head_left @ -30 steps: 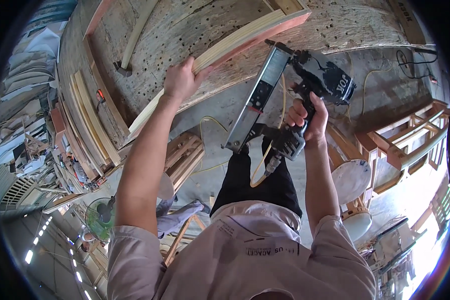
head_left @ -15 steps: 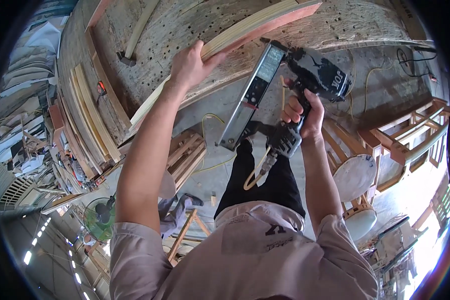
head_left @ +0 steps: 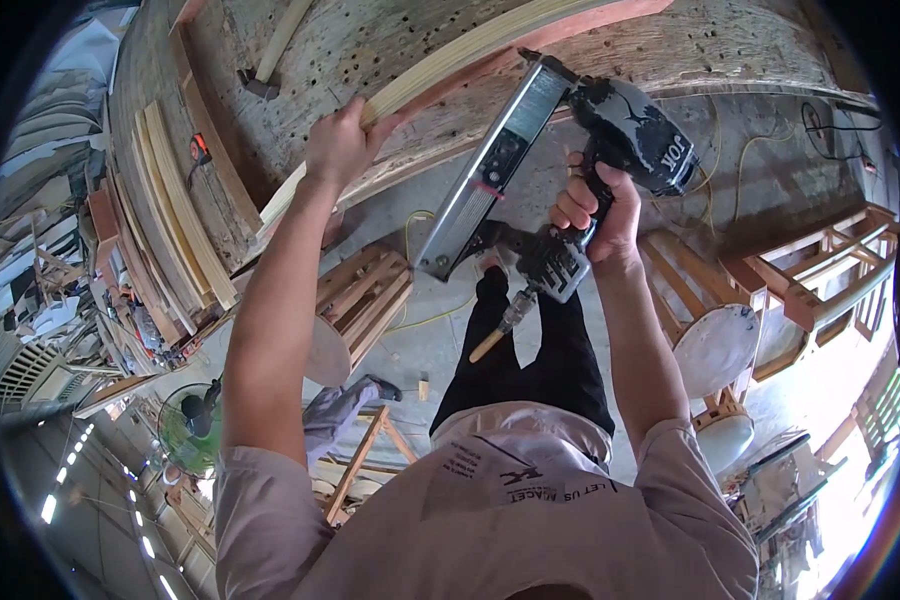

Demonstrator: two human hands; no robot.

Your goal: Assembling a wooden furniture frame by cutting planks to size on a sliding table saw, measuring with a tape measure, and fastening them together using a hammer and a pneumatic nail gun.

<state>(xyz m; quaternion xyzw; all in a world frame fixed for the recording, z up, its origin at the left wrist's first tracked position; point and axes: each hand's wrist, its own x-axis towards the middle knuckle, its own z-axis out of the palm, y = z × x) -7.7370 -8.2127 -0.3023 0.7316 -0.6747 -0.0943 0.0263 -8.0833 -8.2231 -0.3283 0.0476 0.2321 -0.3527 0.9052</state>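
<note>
My left hand (head_left: 345, 145) is closed around a long pale wooden strip (head_left: 450, 68), thumb on the near side. Along the strip's near side runs a reddish board (head_left: 610, 17); both lie on the workbench edge. A black pneumatic nail gun (head_left: 625, 130) with a long silver magazine is held by its grip in my right hand (head_left: 598, 205), fingers wrapped round the handle. The gun's nose is at the reddish board's near edge; whether it touches I cannot tell. A hose fitting hangs from the handle's lower end.
On the worn workbench (head_left: 370, 45) lie a hammer (head_left: 260, 85), an orange-black tape measure (head_left: 200, 148) and several loose wooden strips (head_left: 180, 215). Wooden stools (head_left: 365, 300) stand below on the floor. Wooden frames (head_left: 820, 265) are at right, a green fan (head_left: 192, 425) at lower left.
My left hand has slid left and slightly nearer along the strip. The nail gun has risen so its nose meets the reddish board's edge in view, and its magazine's lower end has swung left.
</note>
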